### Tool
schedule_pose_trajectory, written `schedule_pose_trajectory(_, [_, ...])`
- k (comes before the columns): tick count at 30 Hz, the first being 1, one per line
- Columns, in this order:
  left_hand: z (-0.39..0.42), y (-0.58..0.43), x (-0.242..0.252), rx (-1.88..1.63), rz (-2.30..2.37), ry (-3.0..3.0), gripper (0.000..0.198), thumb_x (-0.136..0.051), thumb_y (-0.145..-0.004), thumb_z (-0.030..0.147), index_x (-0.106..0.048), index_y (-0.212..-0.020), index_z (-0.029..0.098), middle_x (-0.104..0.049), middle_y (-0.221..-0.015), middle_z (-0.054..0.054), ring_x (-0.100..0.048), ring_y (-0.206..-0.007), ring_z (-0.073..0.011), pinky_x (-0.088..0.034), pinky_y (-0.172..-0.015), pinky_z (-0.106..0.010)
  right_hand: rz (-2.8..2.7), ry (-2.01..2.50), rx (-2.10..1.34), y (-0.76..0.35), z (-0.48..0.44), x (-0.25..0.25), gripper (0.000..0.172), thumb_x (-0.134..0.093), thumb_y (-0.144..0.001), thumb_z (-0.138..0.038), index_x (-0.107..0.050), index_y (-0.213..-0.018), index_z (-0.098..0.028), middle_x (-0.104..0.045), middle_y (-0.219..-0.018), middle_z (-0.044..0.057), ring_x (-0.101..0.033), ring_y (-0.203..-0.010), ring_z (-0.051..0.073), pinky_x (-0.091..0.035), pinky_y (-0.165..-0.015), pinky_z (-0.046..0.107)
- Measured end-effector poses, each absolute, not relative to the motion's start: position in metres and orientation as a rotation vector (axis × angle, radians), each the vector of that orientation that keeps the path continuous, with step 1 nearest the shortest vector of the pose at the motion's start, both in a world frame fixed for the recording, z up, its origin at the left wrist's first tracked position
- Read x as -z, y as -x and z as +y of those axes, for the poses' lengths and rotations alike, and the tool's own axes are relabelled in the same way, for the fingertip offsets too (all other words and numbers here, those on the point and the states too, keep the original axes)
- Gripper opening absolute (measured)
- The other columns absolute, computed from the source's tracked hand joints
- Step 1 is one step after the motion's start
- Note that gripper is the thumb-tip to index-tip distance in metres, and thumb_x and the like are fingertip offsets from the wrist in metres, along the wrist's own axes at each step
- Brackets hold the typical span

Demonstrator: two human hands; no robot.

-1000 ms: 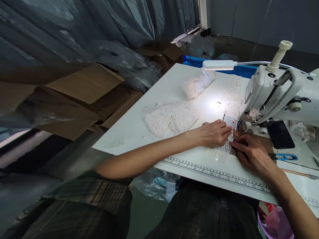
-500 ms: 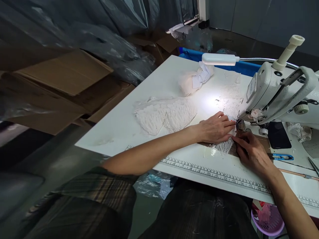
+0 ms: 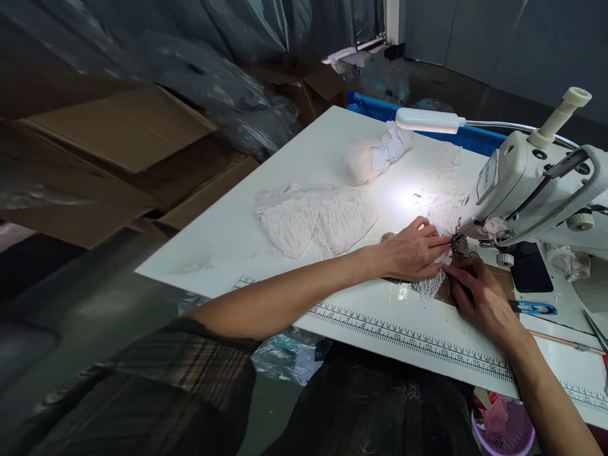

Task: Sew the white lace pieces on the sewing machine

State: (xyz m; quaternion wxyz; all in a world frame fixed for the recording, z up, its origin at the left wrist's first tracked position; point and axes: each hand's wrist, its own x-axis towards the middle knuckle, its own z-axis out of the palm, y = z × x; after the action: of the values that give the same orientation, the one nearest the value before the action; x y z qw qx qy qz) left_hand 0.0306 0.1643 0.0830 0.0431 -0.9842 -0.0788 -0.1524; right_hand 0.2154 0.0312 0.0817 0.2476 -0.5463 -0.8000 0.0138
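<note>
A strip of white lace [image 3: 431,286] lies under the needle area of a white sewing machine [image 3: 510,174]. My left hand [image 3: 413,250] rests flat on the lace, fingers stretched toward the presser foot. Just right of it, my right hand [image 3: 477,288] pinches the lace edge between thumb and forefinger, close to the foot. More lace [image 3: 444,171] runs up the table behind the needle. Two joined lace pieces [image 3: 316,218] lie to the left, and a tied cream bundle [image 3: 375,155] sits farther back.
A lamp [image 3: 430,120] hangs over the white table [image 3: 199,253]. Blue snips [image 3: 534,308], a dark phone [image 3: 532,267] and scissors [image 3: 596,330] lie at the right. Cardboard boxes [image 3: 123,133] stand left; a purple basket [image 3: 508,430] is below the table.
The view has shifted slightly, so the machine sits lower in the picture. Both hands stay at the lace by the presser foot, with hardly any movement.
</note>
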Motion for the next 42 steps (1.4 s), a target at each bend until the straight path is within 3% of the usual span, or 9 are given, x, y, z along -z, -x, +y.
schedule_pose_trajectory(7, [0.159, -0.033, -0.081, 0.58, -0.279, 2.923, 0.033, -0.044, -0.097, 0.032, -0.067, -0.11, 0.012, -0.064, -0.127, -0.015, -0.06, -0.099, -0.0253, -0.039, -0.093, -0.045, -2.185, 1.454, 0.003, -0.217, 0.034, -0.08, 0.029, -0.047, -0.094, -0.019, -0.068, -0.115, -0.019, -0.058, -0.1, 0.01, -0.063, -0.088, 0.019, -0.059, -0.074, 0.033])
schedule_pose_trajectory(13, [0.16, -0.034, -0.078, 0.721, -0.09, 2.908, 0.032, -0.04, -0.098, 0.021, -0.07, -0.087, 0.016, -0.074, -0.095, -0.005, -0.061, -0.077, -0.0163, -0.042, -0.087, -0.038, -2.227, 1.498, 0.004, -0.218, 0.033, -0.081, 0.03, -0.047, -0.093, -0.019, -0.067, -0.116, -0.019, -0.057, -0.101, 0.011, -0.062, -0.087, 0.019, -0.059, -0.075, 0.034])
schedule_pose_trajectory(23, [0.16, -0.029, -0.083, 0.51, -0.248, 3.012, 0.032, -0.046, -0.094, 0.036, -0.07, -0.106, 0.017, -0.068, -0.121, -0.009, -0.061, -0.091, -0.0241, -0.04, -0.087, -0.043, -2.197, 1.655, -0.011, -0.213, 0.034, -0.082, 0.033, -0.044, -0.095, -0.022, -0.063, -0.122, -0.018, -0.054, -0.107, 0.014, -0.062, -0.084, 0.021, -0.059, -0.07, 0.036])
schedule_pose_trajectory(32, [0.16, -0.035, -0.082, 0.509, -0.388, 3.003, 0.035, -0.041, -0.099, 0.033, -0.065, -0.115, 0.012, -0.066, -0.123, -0.012, -0.06, -0.094, -0.0245, -0.039, -0.084, -0.041, -2.195, 1.897, 0.188, -0.202, 0.039, -0.084, 0.037, -0.046, -0.092, -0.022, -0.059, -0.126, -0.02, -0.054, -0.103, 0.016, -0.055, -0.069, 0.019, -0.05, -0.053, 0.03])
schedule_pose_trajectory(37, [0.161, -0.037, -0.08, 0.565, -0.392, 2.97, 0.035, -0.041, -0.099, 0.033, -0.063, -0.116, 0.011, -0.065, -0.125, -0.013, -0.06, -0.095, -0.0243, -0.039, -0.086, -0.042, -2.185, 1.794, 0.205, -0.203, 0.041, -0.079, 0.037, -0.043, -0.092, -0.022, -0.059, -0.125, -0.017, -0.055, -0.101, 0.017, -0.057, -0.079, 0.023, -0.052, -0.061, 0.034])
schedule_pose_trajectory(42, [0.178, -0.034, -0.083, 0.614, -0.514, 3.003, 0.04, -0.037, -0.102, 0.04, -0.057, -0.122, 0.012, -0.06, -0.13, -0.017, -0.057, -0.105, -0.0267, -0.039, -0.09, -0.043, -2.0, 1.767, 0.003, -0.221, 0.035, -0.08, 0.039, -0.042, -0.095, -0.031, -0.059, -0.128, -0.018, -0.058, -0.099, 0.013, -0.058, -0.072, 0.02, -0.054, -0.067, 0.037])
